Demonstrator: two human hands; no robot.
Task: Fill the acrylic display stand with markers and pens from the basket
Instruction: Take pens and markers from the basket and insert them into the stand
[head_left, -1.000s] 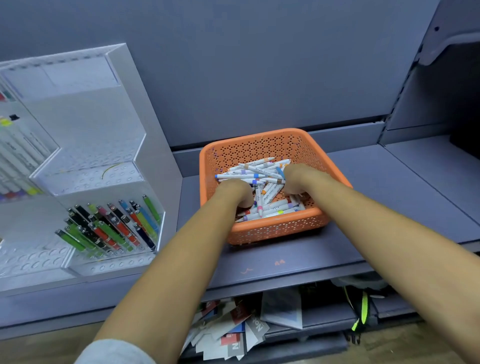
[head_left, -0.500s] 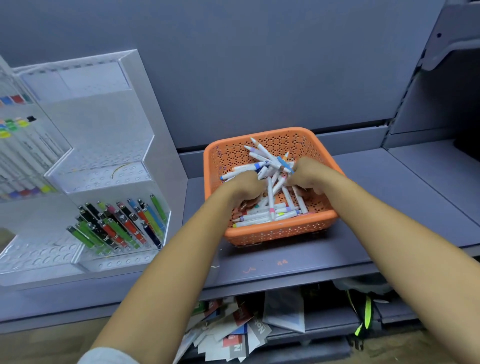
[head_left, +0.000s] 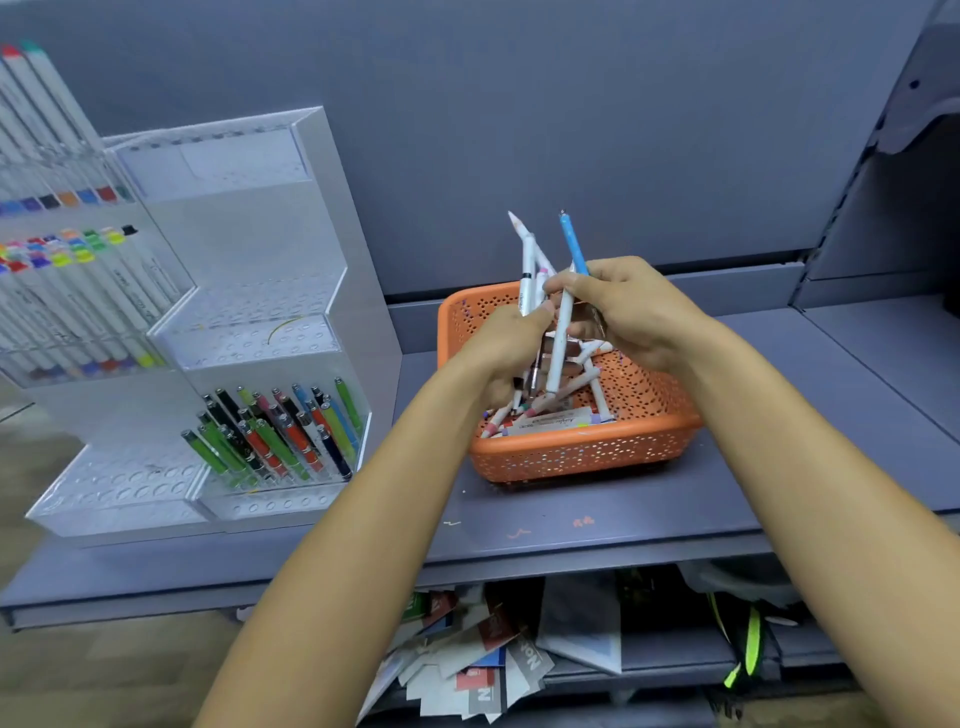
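Both hands are raised over the orange basket (head_left: 582, 452), working one bunch of markers and pens (head_left: 558, 343) between them.

Left hand (head_left: 506, 353): fingers curled round the lower part of the bunch, thumb up against the shafts.

Right hand (head_left: 631, 312): thumb and fingers pinch the bunch higher up, palm turned toward the left hand.

The bunch stands roughly upright, loose and splayed. A blue pen (head_left: 573, 247) and a white marker (head_left: 527, 270) stick up above the fingers. The lower ends hang inside the basket.

The basket sits on the grey shelf (head_left: 571, 519), near the back panel. More white markers (head_left: 545, 418) lie flat against its front wall.

The acrylic display stand (head_left: 260, 234) is on the same shelf, left of the basket and apart from it. Its low front compartment holds a slanted cluster of pens (head_left: 280, 431) in green, black, red and blue. The tiers above that show only holes.

Far left, rows of white markers with coloured caps (head_left: 78, 291) fill another rack.

Loose printed papers (head_left: 478, 670) lie heaped on the lower shelf.
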